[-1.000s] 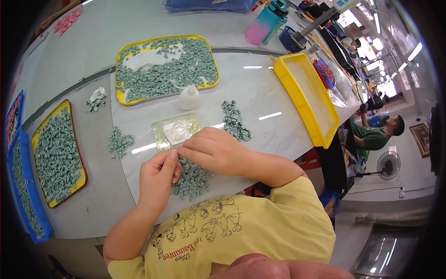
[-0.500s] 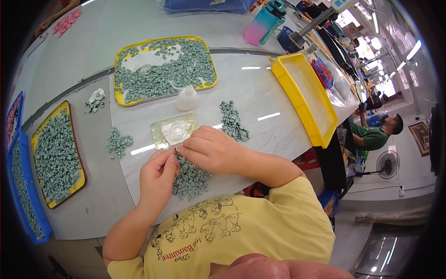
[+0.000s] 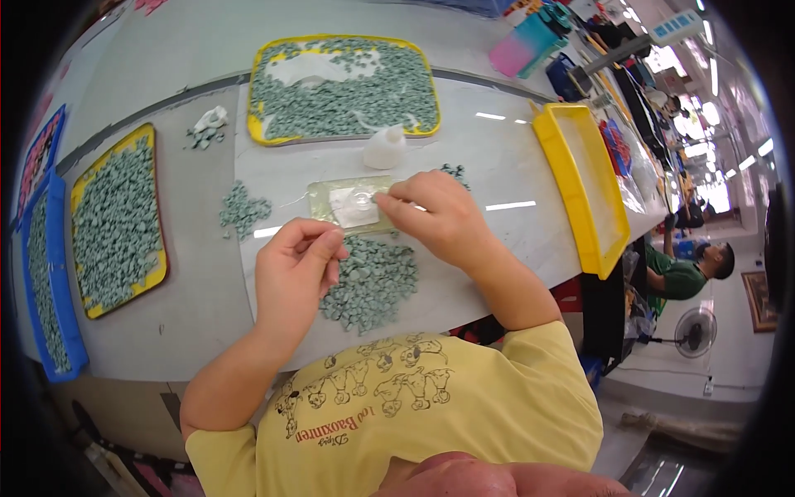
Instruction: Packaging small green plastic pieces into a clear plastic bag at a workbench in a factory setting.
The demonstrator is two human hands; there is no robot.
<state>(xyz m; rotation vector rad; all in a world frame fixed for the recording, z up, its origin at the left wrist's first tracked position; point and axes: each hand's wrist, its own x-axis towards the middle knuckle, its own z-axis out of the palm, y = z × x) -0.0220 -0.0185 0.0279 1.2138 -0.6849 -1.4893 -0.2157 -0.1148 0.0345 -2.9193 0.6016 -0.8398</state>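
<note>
My left hand (image 3: 298, 263) hovers over the near edge of the work area, thumb and fingertips pinched together; whatever they hold is too small to name. To its right, my right hand (image 3: 439, 217) is also pinched, its fingertips at the right edge of a small clear round dish (image 3: 361, 201). The dish sits on white paper on a greenish flat pad (image 3: 321, 197). Below both hands lies a heap of small grey-green pieces (image 3: 369, 286). A white squeeze bottle (image 3: 384, 149) stands behind the pad. The right hand partly covers another cluster of green pieces (image 3: 455, 172).
A yellow-rimmed tray (image 3: 344, 139) of green pieces lies at the back, another tray (image 3: 157, 277) at left beside blue bins (image 3: 73, 352). A small pile (image 3: 243, 207) sits left of the pad. A yellow tray (image 3: 580, 190) and a bottle (image 3: 530, 41) stand at right.
My hands have come apart: the right has moved up and right to the dish, while the left stays pinched over the heap. The whole view has shifted.
</note>
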